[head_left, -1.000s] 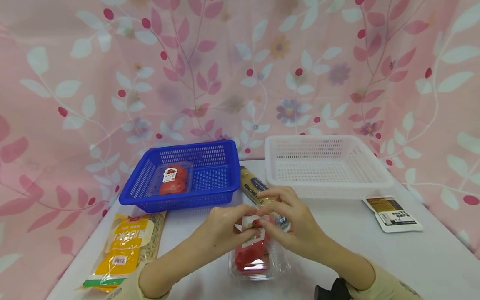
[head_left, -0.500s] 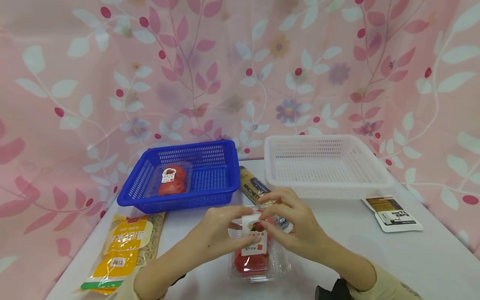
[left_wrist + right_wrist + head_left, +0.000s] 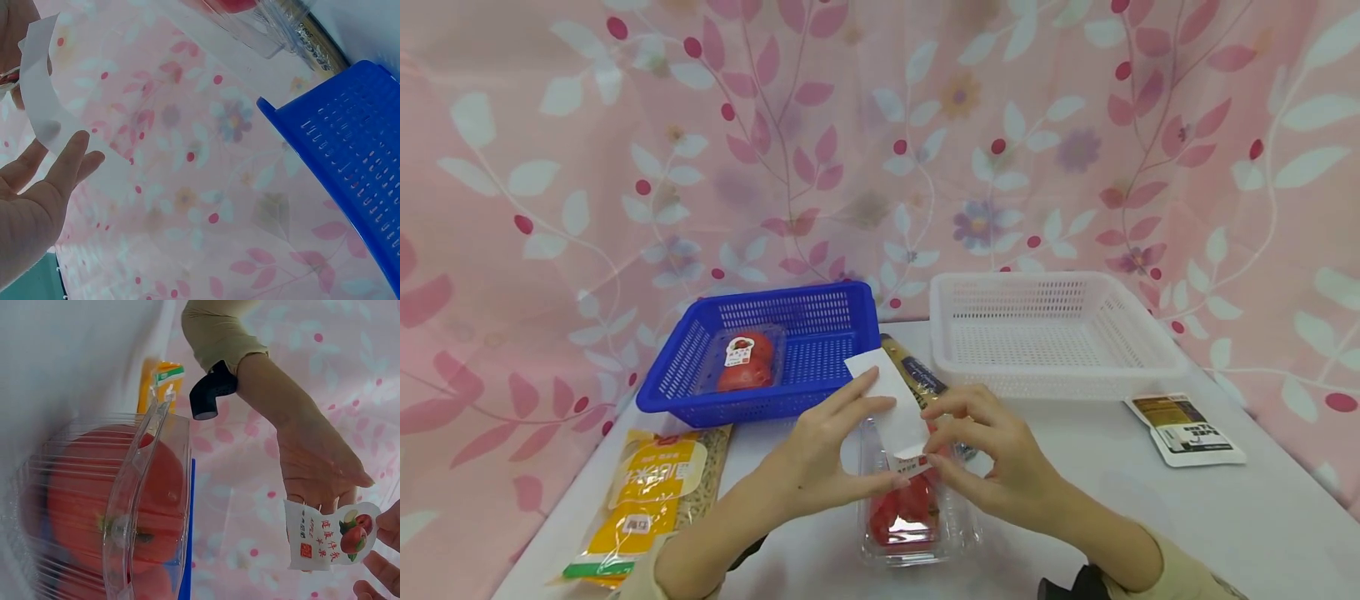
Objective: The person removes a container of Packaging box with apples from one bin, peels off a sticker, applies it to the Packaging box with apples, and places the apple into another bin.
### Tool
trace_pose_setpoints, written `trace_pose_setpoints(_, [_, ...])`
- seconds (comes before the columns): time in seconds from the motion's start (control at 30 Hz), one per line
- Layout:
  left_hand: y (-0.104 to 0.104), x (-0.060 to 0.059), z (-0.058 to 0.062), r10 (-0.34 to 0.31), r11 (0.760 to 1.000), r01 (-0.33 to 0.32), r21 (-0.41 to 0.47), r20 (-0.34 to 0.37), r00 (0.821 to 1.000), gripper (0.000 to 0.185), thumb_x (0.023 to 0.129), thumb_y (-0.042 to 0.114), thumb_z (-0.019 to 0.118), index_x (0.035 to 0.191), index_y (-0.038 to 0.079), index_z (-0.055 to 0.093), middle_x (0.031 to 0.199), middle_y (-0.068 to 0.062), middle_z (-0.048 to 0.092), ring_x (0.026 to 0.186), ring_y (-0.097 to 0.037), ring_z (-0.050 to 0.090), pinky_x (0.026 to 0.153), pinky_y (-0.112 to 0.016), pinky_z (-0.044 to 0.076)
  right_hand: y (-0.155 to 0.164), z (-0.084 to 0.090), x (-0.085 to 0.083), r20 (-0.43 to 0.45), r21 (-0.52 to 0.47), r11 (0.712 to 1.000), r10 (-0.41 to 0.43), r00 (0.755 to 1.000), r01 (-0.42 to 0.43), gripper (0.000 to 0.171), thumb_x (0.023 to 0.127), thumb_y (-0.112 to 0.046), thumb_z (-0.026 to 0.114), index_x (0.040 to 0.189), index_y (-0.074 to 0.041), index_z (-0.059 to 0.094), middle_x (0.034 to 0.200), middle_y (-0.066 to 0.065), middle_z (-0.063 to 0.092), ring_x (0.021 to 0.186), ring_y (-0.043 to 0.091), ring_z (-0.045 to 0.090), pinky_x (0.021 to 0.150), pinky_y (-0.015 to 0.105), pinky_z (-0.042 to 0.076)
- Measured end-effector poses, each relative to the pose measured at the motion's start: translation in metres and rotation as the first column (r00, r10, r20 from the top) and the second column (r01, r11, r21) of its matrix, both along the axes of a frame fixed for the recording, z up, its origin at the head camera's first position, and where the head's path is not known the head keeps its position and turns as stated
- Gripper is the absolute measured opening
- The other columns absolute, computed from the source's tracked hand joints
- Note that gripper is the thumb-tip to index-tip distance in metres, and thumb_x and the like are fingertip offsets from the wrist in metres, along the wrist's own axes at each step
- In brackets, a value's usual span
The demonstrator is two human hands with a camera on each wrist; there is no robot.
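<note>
Pink floral curtain behind a white counter (image 3: 1150, 517). The clear tomato box (image 3: 917, 521) sits at the near edge, low between both hands. Left hand (image 3: 827, 454), fingers straight, props up the label strip (image 3: 891, 404); right hand (image 3: 992, 454) has a pinching grip on its lower end, keeping it taut.

Clear plastic clamshell (image 3: 920, 521) with red tomatoes inside is lying flat near the table's front edge, about mid-width, lid closed. White label strip (image 3: 891, 402) with printed fruit picture is being held peeled up from the lid, curling toward the back, lower end still at the lid.
</note>
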State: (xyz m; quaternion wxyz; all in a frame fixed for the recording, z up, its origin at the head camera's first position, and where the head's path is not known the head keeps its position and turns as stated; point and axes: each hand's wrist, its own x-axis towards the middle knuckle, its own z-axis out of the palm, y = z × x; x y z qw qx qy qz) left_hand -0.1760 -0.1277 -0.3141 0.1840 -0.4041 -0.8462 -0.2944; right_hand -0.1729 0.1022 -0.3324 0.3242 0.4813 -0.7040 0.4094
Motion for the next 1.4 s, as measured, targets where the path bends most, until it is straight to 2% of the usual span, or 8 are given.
trace_pose_setpoints(0.37, [-0.021,-0.001,0.001,0.118,0.993,-0.118,0.021,0.006,0.993,0.039,0.091,0.027,0.057,0.127,0.011,0.052,0.144,-0.009,0.035,0.128,-0.026,0.038,0.094,-0.044,0.039,-0.002,0.000,0.009,-0.020,0.010,0.998,0.062,0.998,-0.062,0.010,0.088,-0.022,0.061,0.084,-0.014,0.064,0.101,0.007,0.060,0.101,0.024,0.051,0.093,0.027,0.040])
trace_pose_setpoints(0.63, [-0.039,0.002,-0.004,0.209,0.978,-0.209,0.022,-0.008,0.978,0.034,0.089,0.025,0.060,0.121,0.014,0.058,0.139,-0.007,0.043,0.121,-0.022,0.047,0.090,-0.040,0.044,0.001,-0.002,0.008,0.012,0.046,0.990,0.131,0.991,-0.131,0.006,0.083,-0.006,0.066,0.087,-0.009,0.064,0.086,-0.001,0.061,0.083,0.013,0.058,0.076,0.020,0.049])
trace_pose_setpoints(0.83, [-0.056,0.008,-0.018,0.221,0.970,-0.233,0.072,0.141,0.965,0.029,0.088,0.023,0.063,0.115,0.013,0.062,0.133,-0.010,0.048,0.096,-0.020,0.064,0.070,-0.028,0.053,0.008,-0.008,0.000,0.110,0.045,0.993,0.103,0.989,-0.108,0.024,0.074,0.007,0.068,0.091,-0.010,0.064,0.082,-0.003,0.063,0.072,0.006,0.056,0.061,0.016,0.049])
trace_pose_setpoints(0.97, [-0.068,0.010,-0.027,0.245,0.961,-0.270,0.067,0.253,0.936,0.023,0.088,0.023,0.063,0.109,0.014,0.065,0.131,-0.012,0.050,0.098,-0.025,0.062,0.068,-0.026,0.053,0.012,-0.009,-0.005,0.222,0.047,0.995,0.080,0.972,-0.093,0.024,0.075,0.006,0.069,0.091,-0.012,0.066,0.081,-0.004,0.065,0.068,0.006,0.058,0.058,0.019,0.050])
trace_pose_setpoints(1.07, [-0.076,0.010,-0.036,0.197,0.967,-0.241,0.077,0.370,0.908,0.020,0.086,0.018,0.064,0.105,0.011,0.066,0.127,-0.014,0.053,0.106,-0.030,0.058,0.073,-0.027,0.052,0.015,-0.011,-0.010,0.300,0.051,0.996,0.055,0.952,-0.074,0.021,0.078,0.003,0.069,0.091,-0.012,0.066,0.078,-0.004,0.065,0.066,0.007,0.058,0.056,0.023,0.050])
trace_pose_setpoints(1.27, [-0.086,0.007,-0.053,0.054,0.995,-0.095,0.036,0.603,0.796,0.015,0.087,0.020,0.063,0.101,0.015,0.067,0.123,-0.013,0.056,0.112,-0.032,0.054,0.086,-0.037,0.047,0.018,-0.014,-0.022,0.452,0.091,0.996,-0.036,0.891,-0.006,0.012,0.082,-0.006,0.068,0.091,-0.014,0.066,0.076,-0.006,0.063,0.065,0.010,0.057,0.054,0.026,0.051])
trace_pose_setpoints(1.33, [-0.088,0.005,-0.058,0.029,0.998,-0.055,0.021,0.639,0.769,0.014,0.087,0.022,0.063,0.099,0.016,0.067,0.122,-0.013,0.057,0.111,-0.032,0.054,0.087,-0.038,0.046,0.018,-0.015,-0.027,0.497,0.120,0.993,-0.068,0.865,0.009,0.010,0.083,-0.009,0.067,0.091,-0.015,0.065,0.076,-0.007,0.062,0.066,0.010,0.056,0.053,0.026,0.051])
trace_pose_setpoints(1.4, [-0.089,0.003,-0.063,0.011,1.000,-0.026,0.013,0.656,0.755,0.013,0.087,0.020,0.063,0.098,0.015,0.067,0.122,-0.015,0.056,0.111,-0.033,0.053,0.087,-0.038,0.046,0.017,-0.016,-0.031,0.528,0.145,0.989,-0.091,0.844,0.015,0.008,0.084,-0.011,0.067,0.090,-0.016,0.065,0.077,-0.007,0.062,0.067,0.012,0.056,0.053,0.025,0.050])
